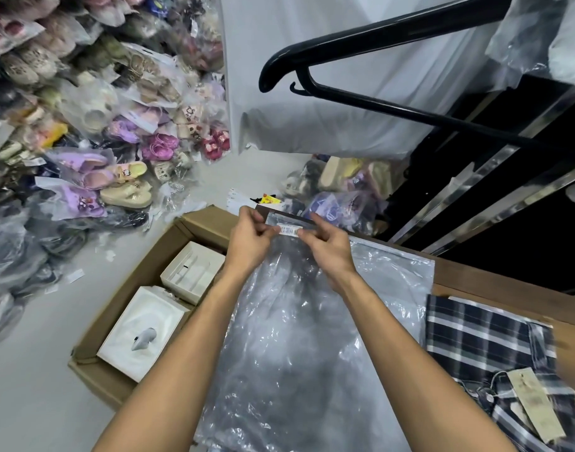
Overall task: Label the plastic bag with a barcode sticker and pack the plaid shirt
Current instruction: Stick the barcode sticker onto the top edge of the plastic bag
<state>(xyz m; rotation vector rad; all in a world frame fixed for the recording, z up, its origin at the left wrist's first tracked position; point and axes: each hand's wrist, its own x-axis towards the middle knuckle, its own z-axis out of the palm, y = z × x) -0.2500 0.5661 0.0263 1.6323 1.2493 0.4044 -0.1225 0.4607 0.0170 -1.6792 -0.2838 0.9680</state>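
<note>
Left hand (248, 238): pinched shut on the left end of the barcode sticker (289, 229), thumb and forefinger closed, the other fingers curled in.
Right hand (327, 247): pinched on the sticker's right end, so we hold the strip stretched flat between the two hands.
Barcode sticker: white, printed side up, over the far end of the plastic bag (299, 337); whether it already touches the film we cannot tell.
Plastic bag: clear and crinkled, lying flat along the tabletop (495, 283) under our forearms, its far edge just beyond the sticker.
Step in hand: sticking the label down (we judge the packing has not begun).
How to do it well: we should keep the strip taut and level, land one end first on a smooth patch of film, then press across to the other end so no crease is trapped under the bars.
Risk: the loose film may lift and wrinkle the label.
Plaid shirt (495, 360): folded on the tabletop just right of the bag, outside it, a paper tag (534, 406) on top.
Beyond: an open cardboard box (195, 228) with white boxes (142, 331) to the left; a black hanger (377, 71) above.
</note>
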